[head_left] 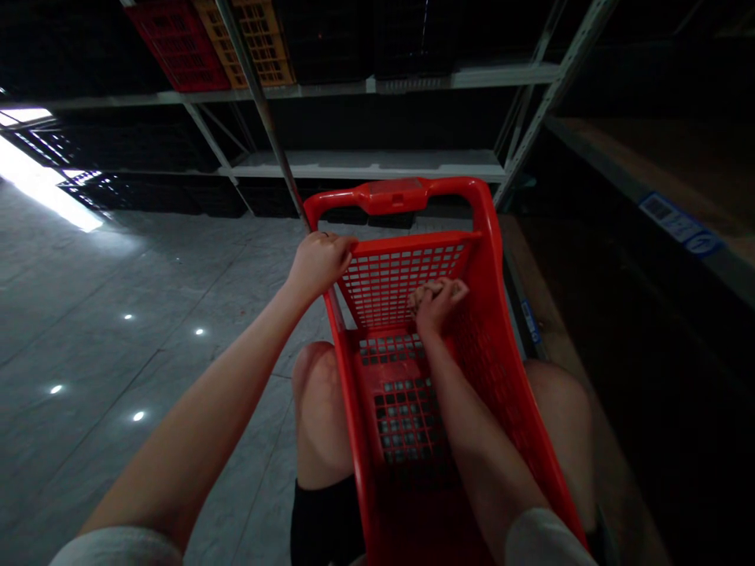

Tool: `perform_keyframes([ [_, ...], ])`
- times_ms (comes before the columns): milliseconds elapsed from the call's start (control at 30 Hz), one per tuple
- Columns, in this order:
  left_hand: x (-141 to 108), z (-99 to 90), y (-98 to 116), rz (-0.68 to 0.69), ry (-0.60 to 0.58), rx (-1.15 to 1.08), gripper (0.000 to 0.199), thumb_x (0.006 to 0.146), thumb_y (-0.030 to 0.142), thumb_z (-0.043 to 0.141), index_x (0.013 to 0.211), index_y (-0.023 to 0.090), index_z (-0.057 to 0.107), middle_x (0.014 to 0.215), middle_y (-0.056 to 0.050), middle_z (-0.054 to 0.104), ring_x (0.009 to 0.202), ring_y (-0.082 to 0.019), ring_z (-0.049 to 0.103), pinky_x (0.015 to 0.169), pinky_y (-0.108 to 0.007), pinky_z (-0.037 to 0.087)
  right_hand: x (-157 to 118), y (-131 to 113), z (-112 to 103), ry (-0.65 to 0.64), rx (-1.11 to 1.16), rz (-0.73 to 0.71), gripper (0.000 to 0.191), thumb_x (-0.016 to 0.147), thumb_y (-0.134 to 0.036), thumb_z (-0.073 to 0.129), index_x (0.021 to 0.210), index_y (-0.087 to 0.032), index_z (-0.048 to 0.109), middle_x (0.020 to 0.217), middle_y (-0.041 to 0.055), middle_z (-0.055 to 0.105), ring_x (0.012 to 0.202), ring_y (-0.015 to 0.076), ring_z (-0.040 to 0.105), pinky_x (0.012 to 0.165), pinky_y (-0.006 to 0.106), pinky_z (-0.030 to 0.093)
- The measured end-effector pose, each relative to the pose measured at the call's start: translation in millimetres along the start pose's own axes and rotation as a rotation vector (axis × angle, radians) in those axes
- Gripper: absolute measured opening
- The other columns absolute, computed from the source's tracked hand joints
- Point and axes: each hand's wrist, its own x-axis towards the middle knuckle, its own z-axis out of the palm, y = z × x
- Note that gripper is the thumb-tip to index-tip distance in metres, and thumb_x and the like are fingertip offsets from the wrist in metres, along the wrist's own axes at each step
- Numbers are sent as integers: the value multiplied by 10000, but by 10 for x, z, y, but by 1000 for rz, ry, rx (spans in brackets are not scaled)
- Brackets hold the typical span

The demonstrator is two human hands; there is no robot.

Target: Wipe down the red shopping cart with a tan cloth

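A red plastic shopping cart (pixel 492 236) stands between the person's knees, its handle at the far end. My left hand (pixel 322 259) is closed over the cart's left rim, at the corner of the red grid flap (pixel 406 242). Inside the cart, my right hand (pixel 440 305) holds a crumpled tan cloth (pixel 425 292) against or close to the flap's grid. The fingers of that hand are curled, and part of the cloth is hidden behind them. Below, the cart's grid floor (pixel 406 420) shows through to the ground.
Metal shelving (pixel 366 169) with dark crates runs behind the cart; a red crate (pixel 180 47) and a yellow crate (pixel 248 39) sit higher up. A thin pole (pixel 265 118) slants down to the cart's left side. Shelf edges with blue labels (pixel 678 224) are at right.
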Motion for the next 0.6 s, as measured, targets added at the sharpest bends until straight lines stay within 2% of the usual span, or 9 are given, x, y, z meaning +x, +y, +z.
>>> perform_keyframes([
  [33, -1, -1, 1, 0, 4, -1, 375, 956, 200, 447, 1184, 158, 742, 1001, -142, 780, 951, -281, 715, 896, -419, 525, 197, -137, -25, 116, 27, -69, 343, 794, -78, 422, 1092, -229, 501, 1290, 141, 398, 1158, 239, 553, 1068, 484, 481],
  [100, -2, -5, 6, 1, 6, -5, 377, 960, 203, 441, 1181, 156, 743, 993, -142, 780, 954, -282, 714, 896, -421, 524, 565, -382, -57, 256, 24, -220, 350, 820, -94, 425, 1136, -216, 514, 1351, 152, 346, 1286, 274, 491, 1108, 533, 440],
  [133, -2, -8, 9, 0, 4, -8, 377, 961, 204, 443, 1183, 157, 743, 994, -144, 779, 954, -281, 714, 894, -421, 524, 701, -464, -56, 280, -4, -282, 346, 844, -114, 429, 1164, -208, 518, 1374, 160, 322, 1330, 295, 461, 1117, 568, 420],
  [200, 1, -14, 16, -5, -3, -10, 374, 959, 204, 451, 1187, 157, 744, 999, -149, 778, 952, -283, 714, 889, -422, 525, 807, -506, -11, 246, -60, -374, 328, 883, -173, 468, 1204, -198, 527, 1411, 170, 295, 1388, 326, 406, 1131, 609, 391],
  [267, 4, -16, 23, -17, -8, -6, 371, 959, 203, 456, 1185, 157, 746, 999, -154, 777, 951, -288, 715, 889, -428, 526, 659, -375, 73, 126, -95, -394, 314, 894, -216, 518, 1206, -199, 541, 1419, 170, 318, 1404, 333, 386, 1139, 608, 390],
  [333, 8, -14, 24, -23, -6, -1, 365, 963, 203, 454, 1179, 156, 746, 991, -157, 776, 954, -292, 714, 891, -432, 525, 305, -121, 154, -38, -110, -335, 303, 879, -206, 550, 1183, -209, 548, 1402, 163, 373, 1414, 328, 379, 1142, 590, 405],
  [400, 10, -8, 19, -19, -3, 1, 360, 967, 199, 454, 1179, 157, 743, 988, -156, 775, 952, -290, 715, 891, -430, 524, -118, 163, 196, -222, -127, -213, 309, 850, -160, 557, 1153, -217, 538, 1382, 152, 418, 1430, 323, 374, 1134, 577, 427],
  [500, 12, 5, 5, -13, -1, 2, 350, 973, 192, 457, 1176, 162, 740, 981, -146, 777, 951, -279, 716, 898, -420, 520, -559, 457, 180, -303, -118, -150, 309, 819, -102, 533, 1115, -187, 552, 1352, 182, 460, 1306, 314, 514, 1024, 518, 524],
  [600, 15, 14, -1, -5, 4, 6, 340, 977, 190, 460, 1166, 166, 742, 979, -136, 779, 966, -271, 714, 907, -410, 517, -597, 492, 146, -323, -99, -145, 313, 813, -73, 507, 1108, -149, 580, 1342, 198, 464, 1265, 289, 549, 1039, 477, 520],
])
